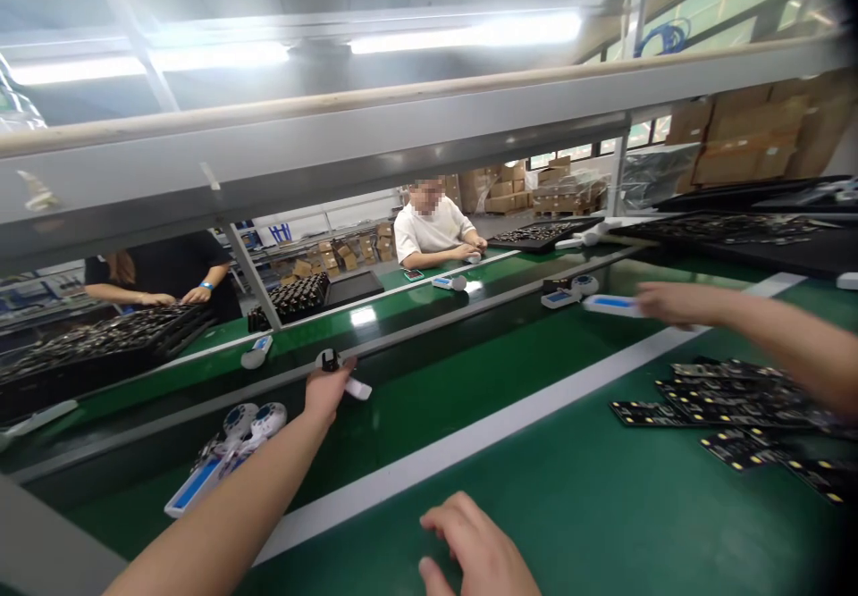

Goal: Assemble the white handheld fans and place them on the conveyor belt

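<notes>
Left hand: the left hand (327, 392) is closed around a small white plastic piece (357, 389) with a black top, gripping it above the dark rail, over the near green belt (536, 507).

Right hand: the right hand (473, 547) hovers low at the near edge, fingers loosely curled and apart, holding nothing visible.

Left of the arm: white gadgets with blue panels (228, 453) lie heaped on the green, apparently kept within easy reach; their hard, glossy shells and round heads look alike.

Right side: dark circuit boards (730, 399) with gold edges lie fanned and overlapping, flat on the smooth belt.

Beside the person: another worker's hand (677, 303) reaches from the right, close to a blue-and-white handle (609, 306).

Far bench: a seated worker (429, 230) sits behind a black tray of boards (536, 237).
</notes>
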A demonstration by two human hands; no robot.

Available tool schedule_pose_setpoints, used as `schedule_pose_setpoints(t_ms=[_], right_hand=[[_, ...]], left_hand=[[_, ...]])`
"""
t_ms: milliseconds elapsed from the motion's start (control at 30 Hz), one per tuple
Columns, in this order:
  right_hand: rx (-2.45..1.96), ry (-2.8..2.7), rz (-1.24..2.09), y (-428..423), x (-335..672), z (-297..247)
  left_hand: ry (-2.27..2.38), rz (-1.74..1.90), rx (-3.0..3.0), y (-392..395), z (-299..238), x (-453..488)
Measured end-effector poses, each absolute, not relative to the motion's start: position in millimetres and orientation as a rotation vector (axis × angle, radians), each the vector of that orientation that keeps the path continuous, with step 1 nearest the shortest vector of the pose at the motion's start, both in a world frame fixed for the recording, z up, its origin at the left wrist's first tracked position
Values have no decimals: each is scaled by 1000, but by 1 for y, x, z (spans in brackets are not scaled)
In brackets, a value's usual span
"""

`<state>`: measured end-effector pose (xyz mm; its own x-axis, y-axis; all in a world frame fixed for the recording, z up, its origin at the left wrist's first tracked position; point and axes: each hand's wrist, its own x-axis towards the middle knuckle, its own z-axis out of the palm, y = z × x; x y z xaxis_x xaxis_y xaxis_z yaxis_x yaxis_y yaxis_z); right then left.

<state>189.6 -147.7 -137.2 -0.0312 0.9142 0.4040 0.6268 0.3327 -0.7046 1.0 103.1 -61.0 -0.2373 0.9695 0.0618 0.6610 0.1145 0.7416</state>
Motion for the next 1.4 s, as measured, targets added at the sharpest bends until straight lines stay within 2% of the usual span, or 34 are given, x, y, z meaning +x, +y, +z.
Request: schedule_pose_setpoints(t_ms=[267, 433, 633, 800, 1033, 1400], right_hand=[[-1421, -1496, 555, -150, 205, -114], [-1244, -1726, 745, -158, 210, -102], [-1005, -1981, 761, -166, 214, -100], [-1010, -1955, 784, -162, 214, -103], [-1113, -1996, 645, -165, 201, -103], [-1376, -1637, 686, -175, 176, -104]], left_hand=[[1524, 837, 1304, -57, -77, 4], [1405, 620, 1505, -129, -74, 13], [1494, 436, 2093, -133, -72, 2], [1429, 449, 2087, -132, -78, 0], [1400, 581, 1800, -136, -85, 2], [1124, 825, 2364, -149, -97, 5]])
